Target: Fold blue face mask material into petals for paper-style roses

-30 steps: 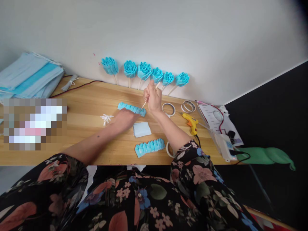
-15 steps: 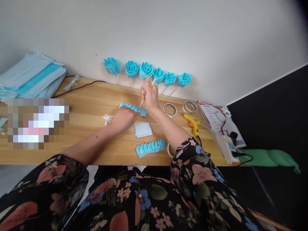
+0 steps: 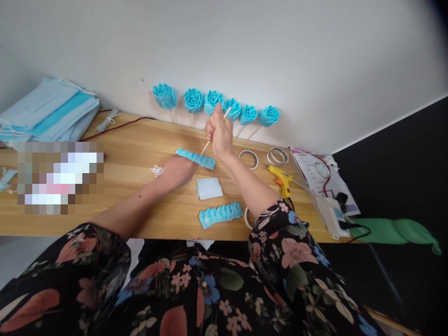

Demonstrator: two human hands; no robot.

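My right hand is closed in a fist, thumb up, around a thin wooden stick that slants down to the left. The lower tip of the stick is close to a pleated light-blue strip. My left hand is at the strip's near left side, fingers curled and turned away from me, so what they grip is hidden. In front of the hands lies a folded pale-blue piece. A second pleated blue strip rests nearer the table edge.
Several blue flowers on sticks, such as one flower, lean on the wall. Right are tape rolls, a yellow glue gun and a power strip. Left are face masks, white bits and a blurred-out object.
My left hand has drawn back a little to the left, away from the stick's tip. The right hand still holds the stick, raised slightly. The view has shifted slightly.
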